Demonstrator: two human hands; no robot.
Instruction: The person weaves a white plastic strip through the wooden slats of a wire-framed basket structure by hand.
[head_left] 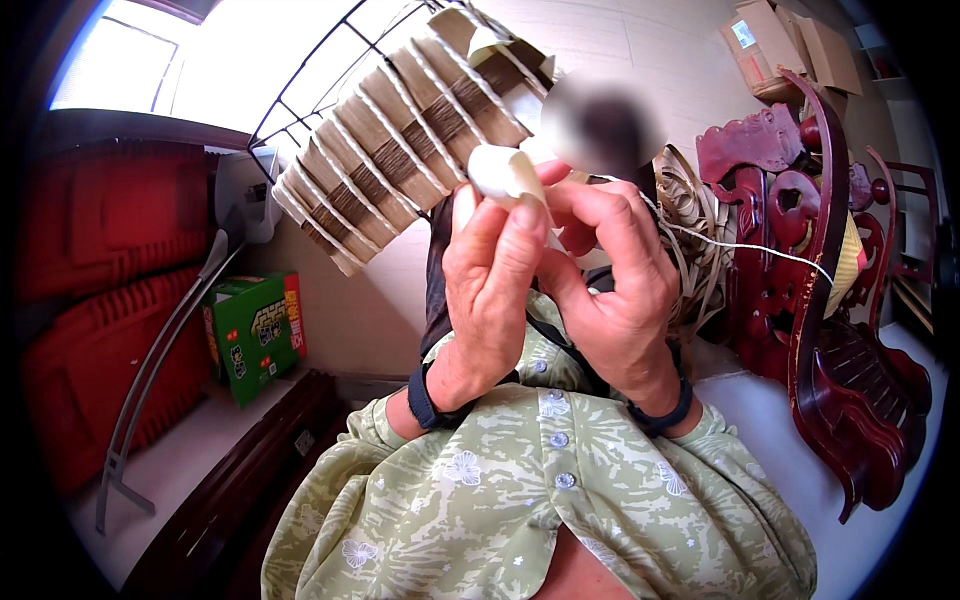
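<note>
Fingers of the left hand (480, 275) pinch a curled cream strip (497, 172), held before the chest; the right hand (622, 285) bends close beside it, its grip unclear. Beyond lies a brown panel (385, 135) crossed by white cords; tan straps (690, 215) coil rightward.

No words or numbers can be read with certainty; print too small and blurred. Printed marks are borne by the green box (228, 322): a dark, yellowish block is placed toward the right edge of its front, a smaller motif near the lower left corner, small red patches in between. Pale lettering is run along the red strip (294, 312) at its right edge, not legible. A white label (742, 33) is stuck near the left edge of the cardboard box (768, 35); its print cannot be made out.
</note>
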